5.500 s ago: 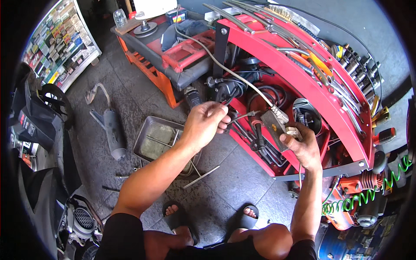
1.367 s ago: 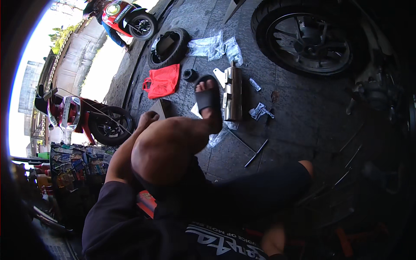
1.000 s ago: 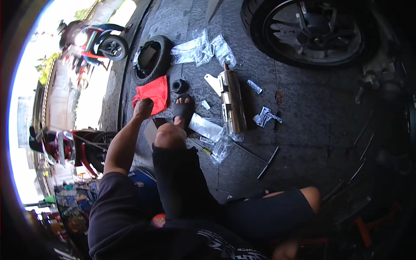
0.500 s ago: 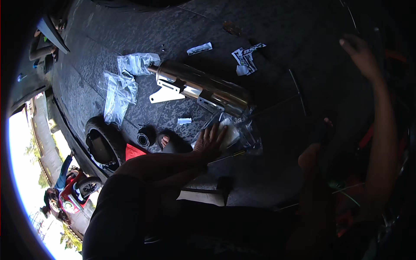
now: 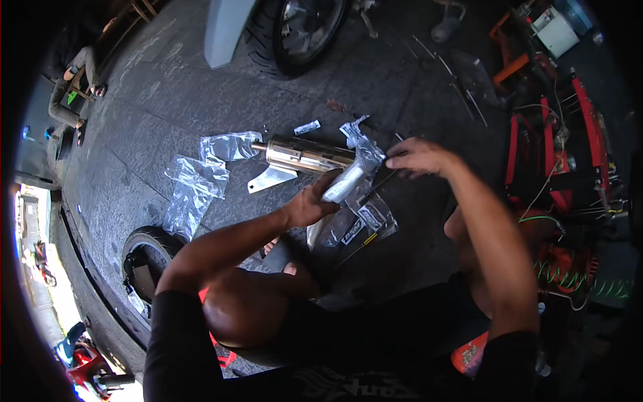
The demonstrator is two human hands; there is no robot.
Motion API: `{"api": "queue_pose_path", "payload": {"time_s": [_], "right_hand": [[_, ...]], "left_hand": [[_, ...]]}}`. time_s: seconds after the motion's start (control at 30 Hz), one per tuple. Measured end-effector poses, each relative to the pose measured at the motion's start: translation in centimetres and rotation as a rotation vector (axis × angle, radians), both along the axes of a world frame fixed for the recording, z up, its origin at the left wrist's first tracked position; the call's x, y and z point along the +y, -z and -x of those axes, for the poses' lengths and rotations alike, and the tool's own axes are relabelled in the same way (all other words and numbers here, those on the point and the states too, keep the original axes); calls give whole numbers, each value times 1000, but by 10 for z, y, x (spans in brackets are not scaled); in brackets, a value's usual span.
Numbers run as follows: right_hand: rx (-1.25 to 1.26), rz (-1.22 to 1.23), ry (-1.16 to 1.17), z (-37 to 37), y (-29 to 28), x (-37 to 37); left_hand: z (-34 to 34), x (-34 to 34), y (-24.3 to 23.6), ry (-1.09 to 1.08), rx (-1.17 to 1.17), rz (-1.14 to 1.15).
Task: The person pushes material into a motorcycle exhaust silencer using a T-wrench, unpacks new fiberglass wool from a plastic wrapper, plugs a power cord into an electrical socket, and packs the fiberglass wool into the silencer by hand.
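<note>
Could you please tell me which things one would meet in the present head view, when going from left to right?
Black tire → flat clear plastic bag → pale metal bracket → left hand → silvery plastic wrapping → right hand → red metal rack.

The exhaust (image 5: 295, 153) lies on the floor (image 5: 201, 100), and I can see plastic bags (image 5: 193, 197) to its left. By its right end, a plastic wrapper (image 5: 349, 182) is in the left hand (image 5: 315, 203), with the right hand (image 5: 418, 158) just beside it. A screwdriver (image 5: 368, 241) lies nearer the person than the exhaust. A tire (image 5: 157, 235) lies left of the foot (image 5: 276, 256). A wheel (image 5: 284, 48) stands behind the exhaust. Far to the right is a rack (image 5: 589, 124).
</note>
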State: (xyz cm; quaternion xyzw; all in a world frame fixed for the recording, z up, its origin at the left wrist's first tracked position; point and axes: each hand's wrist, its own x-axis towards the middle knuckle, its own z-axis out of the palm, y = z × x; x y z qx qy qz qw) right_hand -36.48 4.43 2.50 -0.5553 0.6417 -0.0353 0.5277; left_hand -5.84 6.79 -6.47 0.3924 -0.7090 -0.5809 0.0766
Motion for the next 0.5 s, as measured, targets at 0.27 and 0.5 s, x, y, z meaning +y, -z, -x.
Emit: {"api": "queue_pose_path", "payload": {"time_s": [0.27,0.5], "right_hand": [[-310,484,369,-64,26,44],[-339,227,318,-74,50,59]], "left_hand": [[-32,3,25,-185,228,-79],[-63,-2,36,-101,290,-755]]}}
